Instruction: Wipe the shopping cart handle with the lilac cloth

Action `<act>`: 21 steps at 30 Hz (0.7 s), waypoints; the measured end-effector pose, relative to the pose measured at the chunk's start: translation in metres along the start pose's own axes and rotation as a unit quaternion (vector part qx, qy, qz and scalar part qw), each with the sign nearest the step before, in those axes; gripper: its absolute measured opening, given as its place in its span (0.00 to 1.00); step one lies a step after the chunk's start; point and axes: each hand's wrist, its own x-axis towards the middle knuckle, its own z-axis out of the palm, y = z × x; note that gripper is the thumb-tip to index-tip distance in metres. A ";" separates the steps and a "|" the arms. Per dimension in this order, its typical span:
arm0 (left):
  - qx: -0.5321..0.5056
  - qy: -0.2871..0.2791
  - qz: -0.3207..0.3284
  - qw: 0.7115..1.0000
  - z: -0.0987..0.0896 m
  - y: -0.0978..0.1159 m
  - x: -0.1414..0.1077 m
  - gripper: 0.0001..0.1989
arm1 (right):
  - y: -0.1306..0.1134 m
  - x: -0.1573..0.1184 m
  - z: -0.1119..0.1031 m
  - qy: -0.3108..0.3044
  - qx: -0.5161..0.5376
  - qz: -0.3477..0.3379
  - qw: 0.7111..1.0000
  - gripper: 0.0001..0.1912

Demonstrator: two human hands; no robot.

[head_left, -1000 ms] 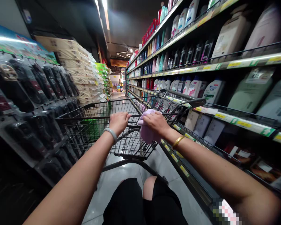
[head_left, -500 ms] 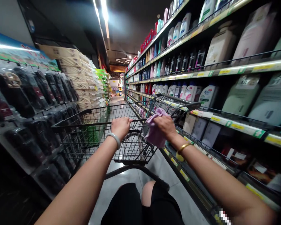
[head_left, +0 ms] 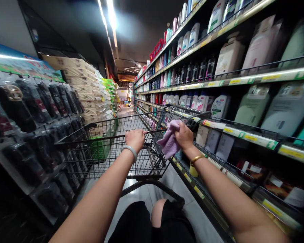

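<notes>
My left hand (head_left: pixel 135 141), with a pale bangle at the wrist, is closed around the rear bar of a black wire shopping cart (head_left: pixel 147 181). A crumpled light purple cloth (head_left: pixel 170 140) is gripped in my right hand (head_left: pixel 184 135), its lower part hanging down. The cloth lies against the right part of the same bar; whether the right fingers also clasp the bar is hidden. Through the wires of the cart, a green object (head_left: pixel 97 148) shows at the left.
On the right, a long shelf (head_left: pixel 248 136) of shampoo bottles (head_left: pixel 220 106) runs close beside the cart. Packaged dark items (head_left: pixel 25 108) hang on a rack at the left. Behind them rise stacked beige packages (head_left: pixel 78 84). The tiled aisle floor (head_left: pixel 126 111) stretches ahead.
My left hand appears slightly further right in view, still on the bar. The right hand has turned a little, and the cloth now hangs more narrowly beside it. The view has shifted slightly.
</notes>
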 end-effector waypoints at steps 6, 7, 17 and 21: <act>-0.028 -0.007 0.025 0.999 0.008 -0.001 0.008 0.26 | 0.008 0.010 -0.013 -0.023 -0.008 -0.021 0.999 0.17; -0.034 -0.007 0.027 0.999 0.009 -0.001 0.010 0.26 | 0.010 0.011 -0.014 -0.005 -0.017 0.009 1.000 0.16; -0.061 -0.019 0.032 0.997 0.015 -0.009 0.020 0.25 | 0.048 0.027 -0.029 0.009 -0.038 -0.055 0.998 0.15; -0.064 -0.025 0.036 0.997 0.018 -0.017 0.027 0.25 | 0.059 0.023 -0.027 0.034 -0.055 -0.041 0.997 0.18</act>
